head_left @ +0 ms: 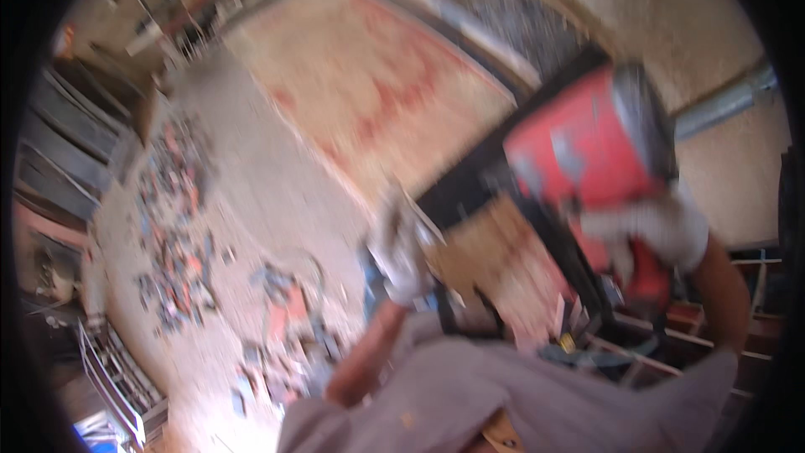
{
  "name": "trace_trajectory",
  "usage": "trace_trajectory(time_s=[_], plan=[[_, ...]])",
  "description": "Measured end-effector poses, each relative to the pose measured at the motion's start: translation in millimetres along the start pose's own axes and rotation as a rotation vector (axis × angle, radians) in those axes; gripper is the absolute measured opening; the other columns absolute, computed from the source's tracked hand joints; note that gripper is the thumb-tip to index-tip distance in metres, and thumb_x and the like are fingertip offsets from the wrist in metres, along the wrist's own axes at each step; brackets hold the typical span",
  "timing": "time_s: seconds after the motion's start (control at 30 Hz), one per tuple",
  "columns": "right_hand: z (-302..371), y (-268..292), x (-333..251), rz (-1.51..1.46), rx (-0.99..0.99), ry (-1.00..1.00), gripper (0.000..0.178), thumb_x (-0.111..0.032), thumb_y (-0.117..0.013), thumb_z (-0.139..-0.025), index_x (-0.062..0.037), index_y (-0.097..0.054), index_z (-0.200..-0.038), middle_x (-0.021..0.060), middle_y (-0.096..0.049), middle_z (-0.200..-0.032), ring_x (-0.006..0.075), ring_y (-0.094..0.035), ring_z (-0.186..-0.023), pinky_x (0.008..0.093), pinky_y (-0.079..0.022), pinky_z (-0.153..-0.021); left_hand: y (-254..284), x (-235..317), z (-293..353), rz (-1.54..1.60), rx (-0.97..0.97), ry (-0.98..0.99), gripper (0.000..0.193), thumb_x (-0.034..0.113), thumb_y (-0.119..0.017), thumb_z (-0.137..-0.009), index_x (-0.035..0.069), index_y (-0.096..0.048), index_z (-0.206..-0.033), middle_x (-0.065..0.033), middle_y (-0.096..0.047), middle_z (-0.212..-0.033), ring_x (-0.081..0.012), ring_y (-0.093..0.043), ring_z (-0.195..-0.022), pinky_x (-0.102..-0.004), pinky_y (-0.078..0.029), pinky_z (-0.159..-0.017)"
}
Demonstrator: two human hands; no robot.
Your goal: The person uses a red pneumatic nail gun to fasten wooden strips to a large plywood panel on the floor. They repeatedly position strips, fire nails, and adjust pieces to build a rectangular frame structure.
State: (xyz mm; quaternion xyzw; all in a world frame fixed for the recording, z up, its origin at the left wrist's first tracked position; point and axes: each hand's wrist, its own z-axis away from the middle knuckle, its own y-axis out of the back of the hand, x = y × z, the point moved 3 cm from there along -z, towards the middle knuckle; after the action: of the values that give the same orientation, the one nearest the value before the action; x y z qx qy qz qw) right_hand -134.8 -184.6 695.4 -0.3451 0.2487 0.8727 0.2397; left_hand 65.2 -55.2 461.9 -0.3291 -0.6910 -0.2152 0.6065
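**A:** What is the person holding?

**B:** A large red power tool (587, 159) with a grey band at its upper right end, probably a heavy drill or breaker, though blur is hiding the exact kind. It is sitting right of centre, raised in front of the person's chest. The right hand (650, 231), in a pale work glove, is gripping it from below, fingers wrapped closed around the body near the red handle.

**A:** Which way is it pointing?

**B:** Its long axis is running diagonally, from upper right down toward lower left. The grey end is facing up and right; the darker end is angling down toward a black metal frame (495, 180) with a wooden panel (495, 256) inside it.

**A:** And the other hand?

**B:** The left hand (401, 252), also gloved, is resting at the lower left corner of that black frame. It appears to be closed on something there, but the blur is too strong; I cannot tell what it is gripping or how wide it is.

**A:** Any containers?

**B:** None that I can make out. Instead, small tools and metal parts (180, 226) are lying loose in a heap on the dusty floor (251, 159) at left, well apart from the hands. A worn reddish rug (369, 75) is lying beyond the frame.
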Motion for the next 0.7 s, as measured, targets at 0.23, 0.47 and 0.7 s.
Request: trace_trajectory(time_s=[0.23,0.47,0.7], plan=[[14.0,8.2,-5.8,0.243,-0.073,0.158,0.029,-0.012,-0.059,-0.089,0.0041,-0.064,-0.112,0.0057,-0.054,-0.05,0.0151,-0.05,-0.039,0.0269,-0.044,-0.049,-30.1,-36.8,72.3,0.944,0.287,0.827,0.094,0.049,-0.066,-0.09,-0.005,-0.018,-0.15,-0.026,-0.033,-0.149,-0.038,-0.037,-0.138,-0.0504,-0.039,-0.11],[7.4,27.6,21.0,0.235,-0.129,0.145,0.032,-0.012,-0.057,-0.091,0.0046,-0.063,-0.117,0.0047,-0.052,-0.053,0.0135,-0.049,-0.044,0.0285,-0.043,-0.046,-81.6,-25.1,58.0,1.745,0.108,1.103,0.113,0.071,-0.061,-0.08,0.0,-0.011,-0.153,-0.0264,-0.024,-0.153,-0.0489,-0.025,-0.141,-0.0664,-0.033,-0.109],[14.3,20.3,20.0,0.28,-0.179,0.184,0.026,-0.011,-0.056,-0.09,0.0043,-0.062,-0.111,0.0051,-0.053,-0.051,0.0139,-0.05,-0.041,0.0294,-0.043,-0.045,-82.8,-48.9,21.3,1.811,0.202,0.603,0.065,0.058,-0.055,-0.092,-0.002,-0.059,-0.118,-0.0232,-0.061,-0.123,-0.0422,-0.057,-0.118,-0.0535,-0.052,-0.099]])
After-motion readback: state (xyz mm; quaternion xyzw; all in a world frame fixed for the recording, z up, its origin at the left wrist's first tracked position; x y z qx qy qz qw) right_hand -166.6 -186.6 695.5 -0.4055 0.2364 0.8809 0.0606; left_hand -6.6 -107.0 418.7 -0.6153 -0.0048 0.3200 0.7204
